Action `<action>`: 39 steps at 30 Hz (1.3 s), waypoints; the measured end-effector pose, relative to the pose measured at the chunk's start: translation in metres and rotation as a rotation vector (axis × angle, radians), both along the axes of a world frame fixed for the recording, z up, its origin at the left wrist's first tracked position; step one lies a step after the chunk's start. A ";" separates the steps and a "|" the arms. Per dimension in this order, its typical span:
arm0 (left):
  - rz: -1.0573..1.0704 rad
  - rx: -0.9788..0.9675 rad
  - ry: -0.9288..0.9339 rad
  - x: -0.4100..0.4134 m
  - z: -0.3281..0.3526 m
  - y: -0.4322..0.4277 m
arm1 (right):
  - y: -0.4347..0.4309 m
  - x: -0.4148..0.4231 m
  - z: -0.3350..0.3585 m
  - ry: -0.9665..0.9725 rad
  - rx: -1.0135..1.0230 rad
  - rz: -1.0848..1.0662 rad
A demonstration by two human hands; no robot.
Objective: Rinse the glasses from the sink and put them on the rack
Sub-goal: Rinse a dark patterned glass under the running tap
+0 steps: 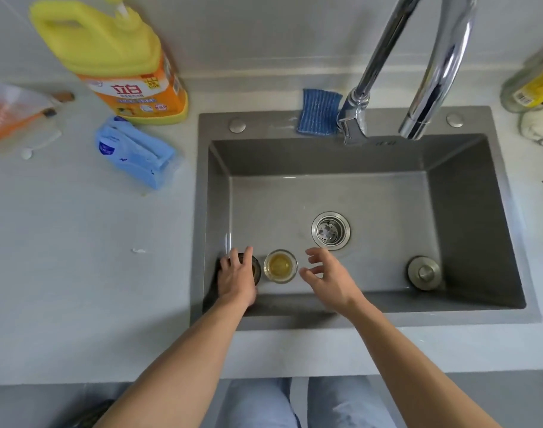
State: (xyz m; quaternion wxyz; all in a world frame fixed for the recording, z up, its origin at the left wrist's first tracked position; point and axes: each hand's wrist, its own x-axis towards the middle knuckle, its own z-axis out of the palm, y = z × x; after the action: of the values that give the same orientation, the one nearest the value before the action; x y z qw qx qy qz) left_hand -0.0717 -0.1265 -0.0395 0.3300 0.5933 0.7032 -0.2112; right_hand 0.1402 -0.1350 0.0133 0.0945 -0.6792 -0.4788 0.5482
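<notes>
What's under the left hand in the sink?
A dark glass; only its right rim shows beside the left hand. The hand covers the rest, so its contents and any grip cannot be seen.

**Both hands down in the basin**

Left hand [237,278] lies over a dark glass [256,270] in the near-left corner of the sink [468,211], fingers stretched out. Right hand [329,278] hovers spread-fingered just beside the clear glass [280,266] of yellowish liquid. Drain [330,230] sits just beyond.
</notes>
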 end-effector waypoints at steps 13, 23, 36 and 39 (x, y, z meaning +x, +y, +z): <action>0.294 0.213 0.032 0.024 0.060 0.046 | 0.057 0.055 0.035 -0.017 0.114 -0.054; 0.567 0.227 -0.575 0.088 0.126 0.088 | 0.147 0.080 0.106 0.052 0.456 -0.071; 0.872 -0.009 -1.281 0.127 0.149 0.089 | 0.144 0.072 0.123 0.137 0.327 0.013; 1.026 0.009 -1.317 0.136 0.145 0.091 | 0.119 0.064 0.103 0.230 0.241 -0.186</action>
State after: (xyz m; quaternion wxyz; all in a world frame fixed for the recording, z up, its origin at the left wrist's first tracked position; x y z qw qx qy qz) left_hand 0.0645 -0.0353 0.1056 0.7264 0.2029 0.5505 0.3581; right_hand 0.2040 -0.0165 0.1162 0.2794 -0.6371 -0.4624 0.5498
